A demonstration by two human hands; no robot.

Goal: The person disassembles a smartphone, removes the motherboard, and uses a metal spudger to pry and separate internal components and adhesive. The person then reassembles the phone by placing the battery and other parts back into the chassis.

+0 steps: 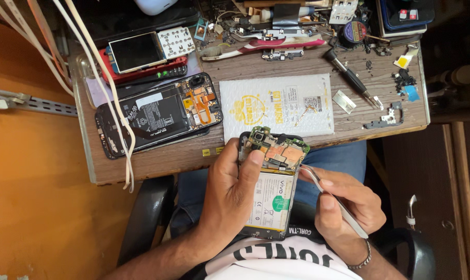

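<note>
My left hand (229, 189) grips an opened phone (272, 179) with its back cover off, held over my lap at the table's front edge. Its white battery and the green and copper circuit board at the top are exposed. My thumb presses on the board's left side. My right hand (344, 205) holds metal tweezers (331, 194), whose tips touch the right edge of the board.
On the wooden table (157, 158) lie another opened black phone (157, 114), a white padded pouch (279, 106), a small phone with loose screen (141, 54), a screwdriver (351, 78), a toothbrush (245, 50) and small parts. White cables (108, 88) hang at left.
</note>
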